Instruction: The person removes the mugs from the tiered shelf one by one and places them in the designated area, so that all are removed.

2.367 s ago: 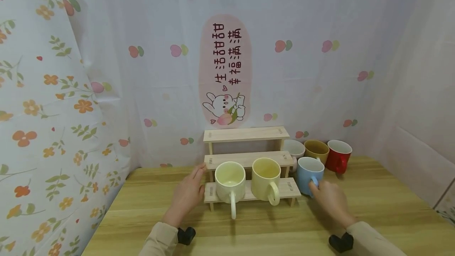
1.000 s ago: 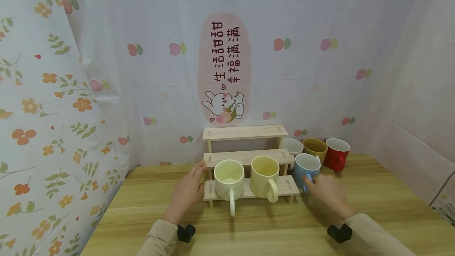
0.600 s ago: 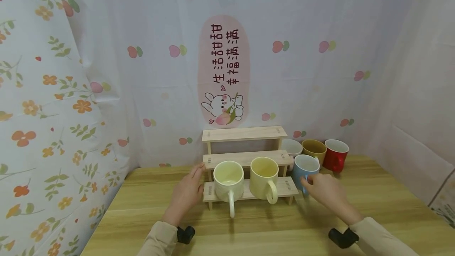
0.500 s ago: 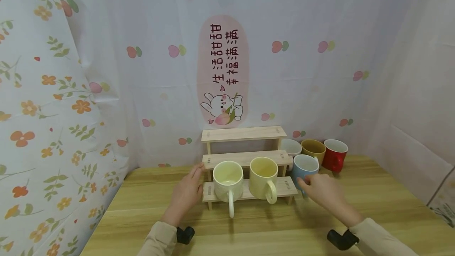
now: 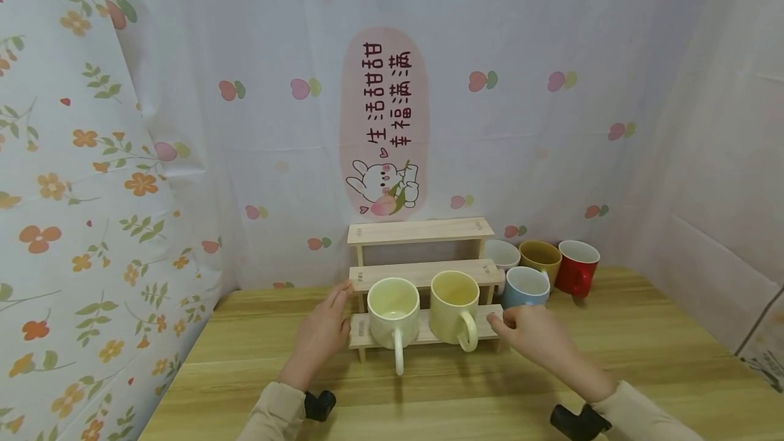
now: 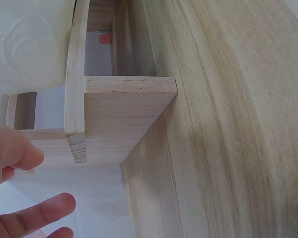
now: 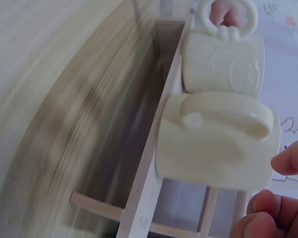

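Observation:
A three-tier wooden rack (image 5: pixel 422 229) stands against the back curtain. On its bottom shelf sit a pale green mug (image 5: pixel 395 312) and a yellow mug (image 5: pixel 454 308), handles toward me. My left hand (image 5: pixel 320 335) is at the rack's left side, fingertips touching the end of the middle shelf; the left wrist view shows its fingers spread. My right hand (image 5: pixel 542 340) hovers by the bottom shelf's right end, beside the yellow mug, with fingers loosely bent and holding nothing. Behind it stands a light blue mug (image 5: pixel 528 283), its handle hidden by the hand.
Right of the rack, a white mug (image 5: pixel 502 255), a mustard mug (image 5: pixel 540 258) and a red mug (image 5: pixel 578 271) stand in a row behind the blue one. A wooden table (image 5: pixel 269 318) lies under everything, with a patterned curtain (image 5: pixel 275 121) behind.
The blue mug shifted slightly left and back with my right hand at its handle. The right hand has since let go and moved left toward the yellow mug. My left hand stays put.

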Available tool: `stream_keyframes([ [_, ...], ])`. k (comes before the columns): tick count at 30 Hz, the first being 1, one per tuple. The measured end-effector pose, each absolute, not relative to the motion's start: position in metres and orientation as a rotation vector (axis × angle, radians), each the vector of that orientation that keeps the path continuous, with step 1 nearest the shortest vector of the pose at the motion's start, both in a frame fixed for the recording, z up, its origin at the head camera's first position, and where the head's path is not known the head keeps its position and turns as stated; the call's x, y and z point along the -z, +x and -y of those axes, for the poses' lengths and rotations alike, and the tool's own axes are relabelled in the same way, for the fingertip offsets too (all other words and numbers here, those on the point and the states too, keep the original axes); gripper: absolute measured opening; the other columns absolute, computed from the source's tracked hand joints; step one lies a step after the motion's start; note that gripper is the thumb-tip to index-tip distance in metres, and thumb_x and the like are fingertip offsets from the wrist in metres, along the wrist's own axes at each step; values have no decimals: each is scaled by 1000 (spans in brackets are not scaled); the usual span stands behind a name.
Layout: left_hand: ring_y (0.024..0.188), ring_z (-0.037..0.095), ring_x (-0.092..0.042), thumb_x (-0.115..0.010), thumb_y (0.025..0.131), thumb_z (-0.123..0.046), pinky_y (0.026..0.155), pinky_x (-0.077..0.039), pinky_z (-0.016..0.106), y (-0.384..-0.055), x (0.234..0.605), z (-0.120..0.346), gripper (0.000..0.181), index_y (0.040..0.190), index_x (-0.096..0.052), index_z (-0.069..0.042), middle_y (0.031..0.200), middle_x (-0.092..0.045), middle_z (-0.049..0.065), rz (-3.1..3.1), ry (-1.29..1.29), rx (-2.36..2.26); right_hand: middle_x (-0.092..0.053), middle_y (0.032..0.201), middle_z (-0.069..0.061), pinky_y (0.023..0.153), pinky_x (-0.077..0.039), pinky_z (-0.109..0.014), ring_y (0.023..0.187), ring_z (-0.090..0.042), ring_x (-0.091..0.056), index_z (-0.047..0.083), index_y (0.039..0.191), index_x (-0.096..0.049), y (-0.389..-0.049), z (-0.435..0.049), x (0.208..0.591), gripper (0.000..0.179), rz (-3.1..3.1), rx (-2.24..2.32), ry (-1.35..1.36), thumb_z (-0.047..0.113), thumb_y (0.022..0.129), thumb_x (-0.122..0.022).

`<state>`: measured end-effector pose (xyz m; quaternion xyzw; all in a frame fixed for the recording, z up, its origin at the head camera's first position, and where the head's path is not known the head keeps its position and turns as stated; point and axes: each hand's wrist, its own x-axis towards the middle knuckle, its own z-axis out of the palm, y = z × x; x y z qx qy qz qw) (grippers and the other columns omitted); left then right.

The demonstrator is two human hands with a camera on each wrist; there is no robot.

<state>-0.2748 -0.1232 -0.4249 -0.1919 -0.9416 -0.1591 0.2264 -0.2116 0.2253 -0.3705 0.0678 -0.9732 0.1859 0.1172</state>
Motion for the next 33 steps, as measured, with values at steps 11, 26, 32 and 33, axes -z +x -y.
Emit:
stream_keyframes([
  [11,68,17,-53,-69,80,-6,48,-35,22,-275,426,124,54,131,-51,-9,143,-46,0,2602,-532,448,-33,47,8,47,-21,-22,47,-8,-34,17,50,-42,-212,-204,373,49,2892,-570,221,41,90,-59],
  [26,68,16,-52,-69,81,-6,48,-35,22,-276,425,125,55,132,-51,-9,144,-45,0,2605,-536,452,-35,44,9,41,-25,-22,43,-7,-35,16,45,-42,-223,-182,386,46,2815,-601,249,31,83,-64],
  [32,67,16,-51,-69,81,-6,48,-35,22,-276,424,125,55,132,-51,-9,144,-45,0,2600,-537,468,-36,48,8,43,-25,-21,45,-7,-33,16,47,-41,-229,-182,392,40,2768,-583,313,21,81,-61],
  [33,67,16,-52,-69,81,-7,48,-35,22,-276,424,125,54,132,-51,-9,144,-46,0,2599,-537,468,-36,48,8,43,-25,-21,45,-6,-33,16,48,-41,-229,-182,392,39,2758,-579,323,20,81,-61],
])
